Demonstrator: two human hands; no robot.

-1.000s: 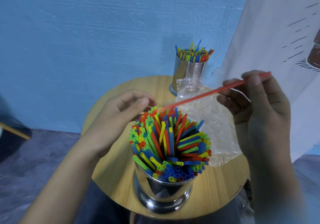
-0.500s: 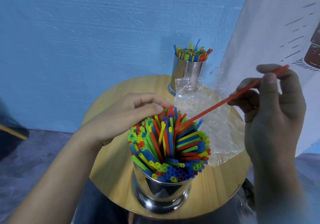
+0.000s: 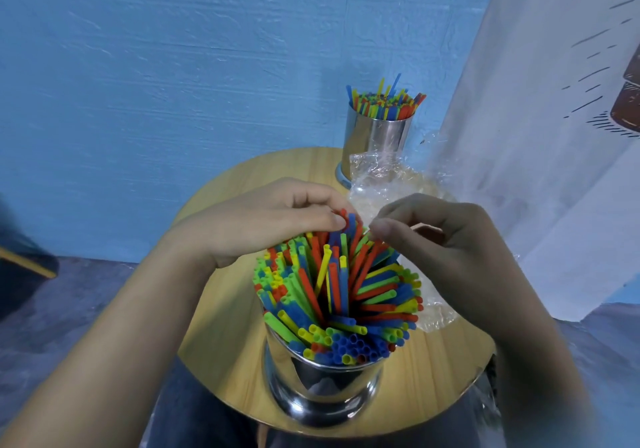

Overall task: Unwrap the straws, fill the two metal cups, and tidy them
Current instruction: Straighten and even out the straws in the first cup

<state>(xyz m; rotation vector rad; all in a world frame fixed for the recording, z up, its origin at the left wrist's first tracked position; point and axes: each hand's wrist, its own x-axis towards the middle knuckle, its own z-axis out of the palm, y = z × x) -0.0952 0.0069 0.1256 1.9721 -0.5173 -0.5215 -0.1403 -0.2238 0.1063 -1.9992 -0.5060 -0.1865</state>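
The near metal cup point(image 3: 322, 388) stands at the front of the round wooden table point(image 3: 221, 312), packed with red, blue, green and yellow straws point(image 3: 339, 295). My left hand point(image 3: 273, 219) reaches over the cup's far side, thumb and forefinger pinching the top of a red straw point(image 3: 343, 214) that stands in the bundle. My right hand point(image 3: 443, 250) hovers at the cup's right, fingers loosely curled, thumb touching the straw tops and holding nothing. The far metal cup point(image 3: 377, 143), also full of straws point(image 3: 384, 103), stands at the table's back edge.
Crumpled clear plastic wrap point(image 3: 381, 184) lies on the table between the two cups and runs under my right hand. A white printed cloth point(image 3: 540, 129) hangs along the right side. A blue wall is behind, and dark floor surrounds the table.
The red straw that my right hand held out at an angle now stands in the near cup. My right hand has come down to the straw tops. My left hand has closed on the straw's top.
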